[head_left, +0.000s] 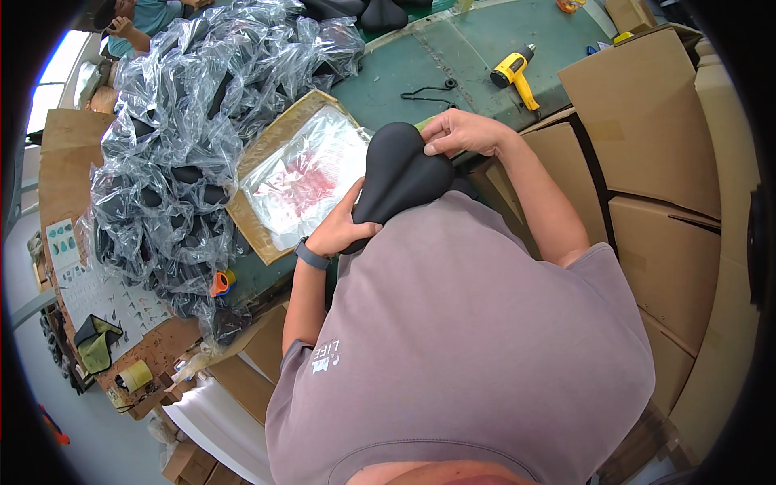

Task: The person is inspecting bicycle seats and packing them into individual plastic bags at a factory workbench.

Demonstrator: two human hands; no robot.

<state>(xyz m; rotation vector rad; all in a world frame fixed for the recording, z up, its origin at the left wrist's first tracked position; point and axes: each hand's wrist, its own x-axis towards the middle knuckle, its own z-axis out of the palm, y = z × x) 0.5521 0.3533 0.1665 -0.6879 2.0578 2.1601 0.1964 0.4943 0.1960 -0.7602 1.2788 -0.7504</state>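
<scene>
A smooth black bicycle saddle (404, 174) is held close in front of my chest, its narrow nose toward the upper middle and a groove running down its top. My left hand (346, 229), with a dark band at the wrist, grips the saddle's left side near the lower end. At the opposite side, my right hand (462, 133) pinches the edge between thumb and bent fingers. Just left of the saddle lies a shallow cardboard box (330, 100) with clear plastic bags (307, 174) stacked in it. The saddle's underside is hidden.
Plastic-wrapped black saddles (186, 145) heap up on the left of the green table (453, 56). A yellow heat gun (515, 75) and a bent black rod (428, 93) lie beyond my right hand. Cardboard boxes (647, 121) stand at right. Another person (141, 28) is at far left.
</scene>
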